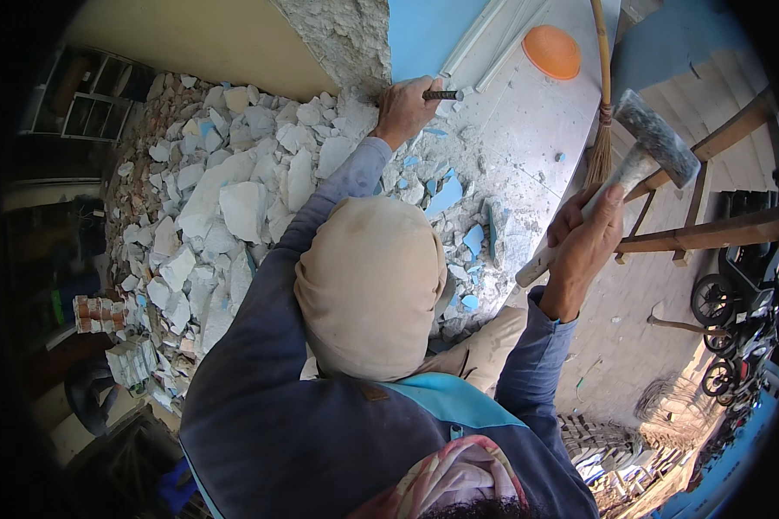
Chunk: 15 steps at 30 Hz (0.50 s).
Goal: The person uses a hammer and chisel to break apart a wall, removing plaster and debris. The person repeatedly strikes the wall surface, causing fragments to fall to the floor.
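My left hand (pixel 402 111) grips a dark ribbed steel chisel (pixel 444 95) held sideways at the rough, broken wall edge (pixel 346 39), beside a light blue wall face (pixel 420 30). In my right hand (pixel 584 238) is a hammer (pixel 658 138) with a dusty metal head and a pale handle, raised at the right with its head up. Broken white masonry (pixel 242 212) is heaped below and left of my left hand, with blue-faced fragments (pixel 446 195) scattered between my hands. My beige-clad knee (pixel 363 285) is bent up between my forearms.
An orange bowl (pixel 550 52), white strips (pixel 476 35) and a straw broom (pixel 599 151) lie at the top right. Wooden rails (pixel 705 227) and steps border the right, with a long-handled tool (pixel 688 327) and parked motorbikes (pixel 723 294) beyond. Stacked bricks (pixel 99 313) sit at left.
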Each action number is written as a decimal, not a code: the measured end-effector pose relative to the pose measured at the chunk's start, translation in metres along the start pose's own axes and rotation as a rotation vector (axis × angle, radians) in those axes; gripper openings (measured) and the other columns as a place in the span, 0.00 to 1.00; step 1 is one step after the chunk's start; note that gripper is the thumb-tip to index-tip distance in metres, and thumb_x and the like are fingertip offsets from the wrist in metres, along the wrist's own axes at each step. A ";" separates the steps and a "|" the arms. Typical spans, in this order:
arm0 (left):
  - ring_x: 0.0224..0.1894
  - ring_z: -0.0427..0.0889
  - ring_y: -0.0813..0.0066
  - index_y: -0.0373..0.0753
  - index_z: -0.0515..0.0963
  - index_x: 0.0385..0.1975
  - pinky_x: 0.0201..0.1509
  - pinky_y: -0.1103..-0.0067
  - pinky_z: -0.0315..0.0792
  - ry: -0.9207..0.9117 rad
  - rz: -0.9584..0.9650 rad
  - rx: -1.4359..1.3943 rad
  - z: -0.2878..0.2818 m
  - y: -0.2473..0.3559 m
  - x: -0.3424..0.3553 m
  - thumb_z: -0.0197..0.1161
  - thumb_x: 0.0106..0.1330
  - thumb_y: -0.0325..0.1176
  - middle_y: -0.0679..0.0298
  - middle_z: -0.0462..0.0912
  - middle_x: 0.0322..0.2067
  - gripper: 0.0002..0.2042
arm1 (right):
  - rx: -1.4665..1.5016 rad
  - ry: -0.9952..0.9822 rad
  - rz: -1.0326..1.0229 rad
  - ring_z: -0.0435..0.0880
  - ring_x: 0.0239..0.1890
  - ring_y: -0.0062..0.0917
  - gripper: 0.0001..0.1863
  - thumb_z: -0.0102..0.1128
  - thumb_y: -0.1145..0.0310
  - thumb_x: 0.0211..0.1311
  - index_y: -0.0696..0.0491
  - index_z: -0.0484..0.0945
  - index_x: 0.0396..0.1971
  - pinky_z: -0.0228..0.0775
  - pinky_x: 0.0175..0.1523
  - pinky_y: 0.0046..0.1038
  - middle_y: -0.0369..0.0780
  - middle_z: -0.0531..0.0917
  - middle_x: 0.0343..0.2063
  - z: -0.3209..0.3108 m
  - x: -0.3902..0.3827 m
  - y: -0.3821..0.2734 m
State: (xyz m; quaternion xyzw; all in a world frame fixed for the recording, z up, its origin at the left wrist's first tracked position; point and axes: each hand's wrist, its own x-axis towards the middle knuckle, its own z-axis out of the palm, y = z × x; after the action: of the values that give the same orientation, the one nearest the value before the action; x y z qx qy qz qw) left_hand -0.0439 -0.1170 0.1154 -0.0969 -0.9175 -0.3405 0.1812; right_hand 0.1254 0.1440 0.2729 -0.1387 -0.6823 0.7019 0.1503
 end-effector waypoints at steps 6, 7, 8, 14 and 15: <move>0.24 0.75 0.44 0.36 0.73 0.25 0.30 0.57 0.67 0.033 0.024 -0.046 0.002 -0.002 0.000 0.59 0.79 0.44 0.50 0.75 0.19 0.20 | 0.429 0.282 -0.005 0.62 0.12 0.15 0.31 0.49 0.34 0.77 0.49 0.62 0.30 0.57 0.16 0.22 0.31 0.64 0.14 0.088 -0.004 0.003; 0.23 0.74 0.44 0.36 0.72 0.24 0.29 0.57 0.66 0.060 0.061 -0.053 0.002 -0.001 0.000 0.59 0.79 0.43 0.50 0.73 0.19 0.21 | 0.034 0.151 0.168 0.63 0.13 0.17 0.28 0.49 0.40 0.80 0.52 0.66 0.32 0.59 0.18 0.24 0.34 0.68 0.15 0.098 -0.015 0.023; 0.22 0.74 0.44 0.36 0.72 0.24 0.29 0.57 0.66 0.072 0.046 -0.048 0.002 -0.001 -0.001 0.59 0.79 0.43 0.50 0.73 0.19 0.21 | -0.340 -0.239 0.243 0.63 0.13 0.15 0.27 0.50 0.40 0.80 0.49 0.66 0.31 0.57 0.16 0.24 0.30 0.68 0.16 0.098 -0.016 0.042; 0.25 0.79 0.45 0.39 0.74 0.23 0.31 0.55 0.69 0.018 0.053 0.036 0.005 -0.003 -0.005 0.63 0.75 0.43 0.51 0.77 0.19 0.19 | -0.069 -0.244 0.360 0.59 0.12 0.11 0.29 0.47 0.37 0.80 0.48 0.66 0.28 0.50 0.15 0.20 0.27 0.63 0.15 0.009 -0.014 0.044; 0.25 0.79 0.45 0.39 0.74 0.23 0.31 0.55 0.69 0.037 0.070 0.042 0.006 -0.005 -0.004 0.63 0.75 0.43 0.51 0.76 0.19 0.19 | -0.045 -0.165 0.305 0.58 0.12 0.11 0.29 0.47 0.37 0.80 0.48 0.65 0.27 0.50 0.15 0.21 0.27 0.61 0.14 0.002 -0.011 0.030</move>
State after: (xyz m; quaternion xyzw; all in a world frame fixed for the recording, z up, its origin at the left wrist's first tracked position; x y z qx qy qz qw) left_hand -0.0431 -0.1170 0.1072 -0.1188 -0.9170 -0.3163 0.2121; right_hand 0.1336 0.1373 0.2424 -0.1857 -0.6789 0.7101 -0.0177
